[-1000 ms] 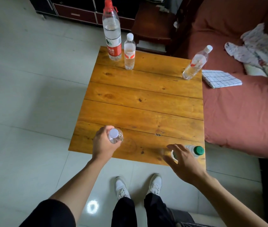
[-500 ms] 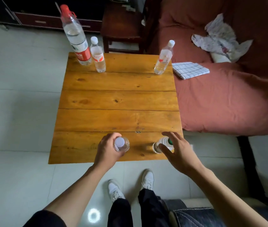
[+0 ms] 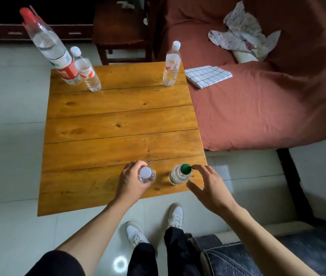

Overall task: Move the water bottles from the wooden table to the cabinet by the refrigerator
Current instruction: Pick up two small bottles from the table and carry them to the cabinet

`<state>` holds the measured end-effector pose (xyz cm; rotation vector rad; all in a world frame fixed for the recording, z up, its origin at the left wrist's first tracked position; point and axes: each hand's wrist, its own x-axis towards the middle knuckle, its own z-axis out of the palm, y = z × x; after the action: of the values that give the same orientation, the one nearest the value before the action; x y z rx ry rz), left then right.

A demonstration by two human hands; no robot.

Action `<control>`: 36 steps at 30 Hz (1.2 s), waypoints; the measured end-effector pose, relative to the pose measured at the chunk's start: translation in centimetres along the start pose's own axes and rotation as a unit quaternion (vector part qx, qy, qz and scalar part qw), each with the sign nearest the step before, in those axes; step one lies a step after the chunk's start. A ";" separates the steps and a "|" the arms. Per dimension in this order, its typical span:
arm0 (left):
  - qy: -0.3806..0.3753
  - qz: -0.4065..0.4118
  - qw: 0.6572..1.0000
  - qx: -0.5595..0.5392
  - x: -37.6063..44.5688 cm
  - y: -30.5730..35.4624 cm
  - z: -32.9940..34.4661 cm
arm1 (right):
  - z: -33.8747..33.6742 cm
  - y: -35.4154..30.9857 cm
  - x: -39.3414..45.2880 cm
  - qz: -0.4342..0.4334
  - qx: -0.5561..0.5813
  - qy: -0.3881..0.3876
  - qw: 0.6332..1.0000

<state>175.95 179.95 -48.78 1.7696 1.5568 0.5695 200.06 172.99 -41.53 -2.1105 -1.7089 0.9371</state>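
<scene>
On the wooden table (image 3: 118, 124) near its front edge, my left hand (image 3: 130, 182) grips a clear white-capped bottle (image 3: 147, 175) from the left. Just right of it stands a green-capped bottle (image 3: 179, 176). My right hand (image 3: 208, 188) is beside it with fingers spread, forefinger by the cap and thumb by the body, not closed on it. At the far left stand a large red-capped bottle (image 3: 54, 54) and a small white-capped bottle (image 3: 87, 73). Another small bottle (image 3: 171, 64) stands at the far right corner.
A red-covered sofa (image 3: 257, 108) runs along the table's right side, with a folded checked cloth (image 3: 208, 76) and a crumpled cloth (image 3: 243, 36) on it. A wooden chair (image 3: 120, 28) and a low dark cabinet (image 3: 38, 32) stand behind. A dark seat (image 3: 257, 253) is at lower right.
My right hand has shifted to the right side of the green-capped bottle, whose cap now shows in full. My left hand keeps its grip on the white-capped bottle.
</scene>
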 end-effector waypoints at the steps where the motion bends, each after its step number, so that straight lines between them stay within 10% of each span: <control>1: 0.000 0.000 1.000 0.000 0.0 0.0 0.1 | 0.2 0.4 0.2 0.004 0.002 -0.005 1.000; 36: 0.061 -0.061 0.996 0.023 -0.7 -2.1 3.8 | 7.4 5.5 5.3 0.019 0.218 0.029 0.975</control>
<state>177.18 178.52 -52.76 1.6860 1.7616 0.5940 200.15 175.18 -51.94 -1.8610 -1.2931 1.1284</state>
